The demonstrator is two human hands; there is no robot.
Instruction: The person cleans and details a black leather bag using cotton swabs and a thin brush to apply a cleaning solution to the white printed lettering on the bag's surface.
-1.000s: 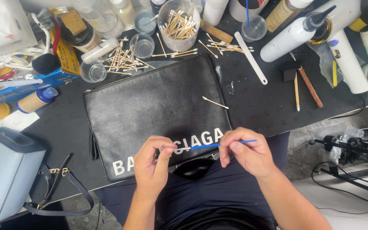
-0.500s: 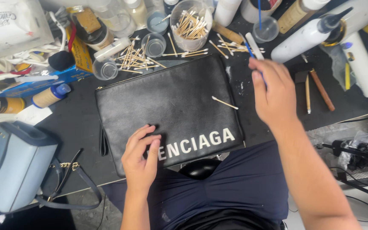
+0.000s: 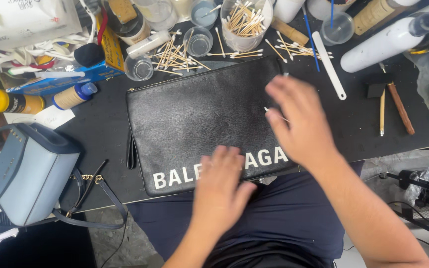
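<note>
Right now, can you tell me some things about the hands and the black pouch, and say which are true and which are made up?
1. The left hand lies flat on the black leather pouch. True.
2. The right hand grips a paintbrush. False: it hovers over the pouch beside a cotton swab.
3. A light blue handbag sits left of the pouch. True.
4. The clear cup of cotton swabs has tipped over. False: it stands upright.
</note>
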